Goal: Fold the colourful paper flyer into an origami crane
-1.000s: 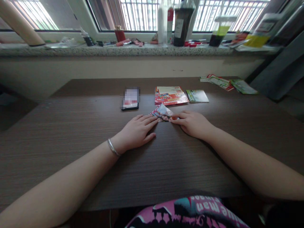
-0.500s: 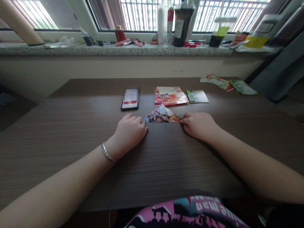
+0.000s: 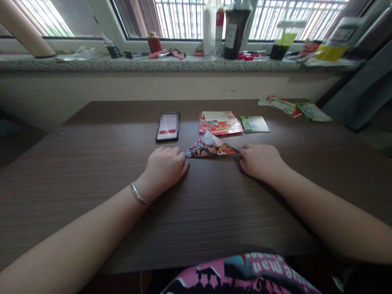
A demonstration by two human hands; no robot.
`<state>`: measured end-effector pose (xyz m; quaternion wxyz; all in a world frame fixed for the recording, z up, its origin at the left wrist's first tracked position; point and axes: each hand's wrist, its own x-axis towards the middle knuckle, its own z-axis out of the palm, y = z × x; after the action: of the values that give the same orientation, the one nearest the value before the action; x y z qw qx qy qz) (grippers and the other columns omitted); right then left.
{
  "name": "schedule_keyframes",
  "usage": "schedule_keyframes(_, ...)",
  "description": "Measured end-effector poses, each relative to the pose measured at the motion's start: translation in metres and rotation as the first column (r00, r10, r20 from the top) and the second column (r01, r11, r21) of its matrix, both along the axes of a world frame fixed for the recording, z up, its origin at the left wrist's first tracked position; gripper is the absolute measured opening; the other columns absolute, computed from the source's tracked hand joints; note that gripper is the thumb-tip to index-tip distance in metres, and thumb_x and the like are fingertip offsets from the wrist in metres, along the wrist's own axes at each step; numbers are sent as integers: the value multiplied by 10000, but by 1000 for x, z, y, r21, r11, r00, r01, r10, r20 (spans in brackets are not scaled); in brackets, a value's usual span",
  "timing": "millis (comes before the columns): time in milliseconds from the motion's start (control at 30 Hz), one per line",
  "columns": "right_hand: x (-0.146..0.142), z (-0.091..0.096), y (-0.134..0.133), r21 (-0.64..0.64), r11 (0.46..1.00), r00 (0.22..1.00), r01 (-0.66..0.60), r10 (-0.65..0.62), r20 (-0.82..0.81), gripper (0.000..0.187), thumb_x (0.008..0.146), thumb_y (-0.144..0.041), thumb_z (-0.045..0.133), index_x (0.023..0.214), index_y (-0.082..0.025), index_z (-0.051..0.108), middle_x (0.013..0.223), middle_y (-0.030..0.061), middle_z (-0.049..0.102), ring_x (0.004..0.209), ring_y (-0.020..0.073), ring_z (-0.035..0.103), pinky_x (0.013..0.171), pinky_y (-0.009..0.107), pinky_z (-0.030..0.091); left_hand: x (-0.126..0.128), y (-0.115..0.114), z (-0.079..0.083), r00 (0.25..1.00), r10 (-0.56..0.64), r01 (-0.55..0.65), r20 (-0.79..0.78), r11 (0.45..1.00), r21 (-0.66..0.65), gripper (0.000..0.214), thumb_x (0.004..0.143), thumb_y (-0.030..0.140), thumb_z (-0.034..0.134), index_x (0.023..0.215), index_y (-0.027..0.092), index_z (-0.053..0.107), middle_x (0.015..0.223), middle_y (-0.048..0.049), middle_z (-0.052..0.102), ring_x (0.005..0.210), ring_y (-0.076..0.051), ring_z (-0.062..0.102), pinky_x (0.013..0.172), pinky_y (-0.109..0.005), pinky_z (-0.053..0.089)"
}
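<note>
A folded triangular piece of printed paper (image 3: 210, 148) sits on the table in front of me, its point facing away. My left hand (image 3: 165, 165) is closed at the paper's left corner, with the fingertips mostly hidden behind the knuckles. At the right corner, my right hand (image 3: 260, 160) pinches the tip between thumb and fingers. The right corner sits slightly higher than the left, so the near edge slants. The far point overlaps the near edge of a stack of red printed sheets (image 3: 219, 126).
A phone (image 3: 167, 134) lies left of the stack. Small green-and-white papers (image 3: 255, 124) lie to the right, with more leaflets (image 3: 314, 112) at the table's far right corner. Bottles (image 3: 235, 34) and small items line the granite windowsill (image 3: 183, 65) behind the brown table (image 3: 196, 212).
My right hand has shifted a little to the right, and the paper's right corner has risen and turned away from me. My left hand has moved slightly left.
</note>
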<state>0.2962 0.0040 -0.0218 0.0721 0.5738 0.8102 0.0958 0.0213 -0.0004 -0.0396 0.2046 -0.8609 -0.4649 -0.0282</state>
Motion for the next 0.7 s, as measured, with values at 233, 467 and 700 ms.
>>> schedule_keyframes(233,10,-11,10,115,989,994,88,-79,-78,312,899,-269,387,986,-115,645,965,161,700,821,285,672,608,345,460,-3,9,-4,996,61,-58,68,997,-42,249,897,345,482,876,153,639,858,-105,644,798,-264,615,632,-352,460)
schedule_keyframes(467,15,-28,23,59,989,858,-135,146,-493,404,927,-396,467,1218,-148,598,1214,118,656,1133,276,578,973,429,455,-4,11,-12,983,45,-26,178,994,-110,518,922,353,467,1384,121,442,1230,-155,602,1113,-290,566,890,-402,495)
schedule_keyframes(700,11,-39,25,-22,993,527,-116,43,-849,555,816,-203,597,1357,-203,474,1100,69,695,930,193,660,886,389,534,-5,16,-14,953,-13,54,303,991,-126,590,888,262,502,1438,104,359,1219,-159,625,1063,-261,613,893,-396,505)
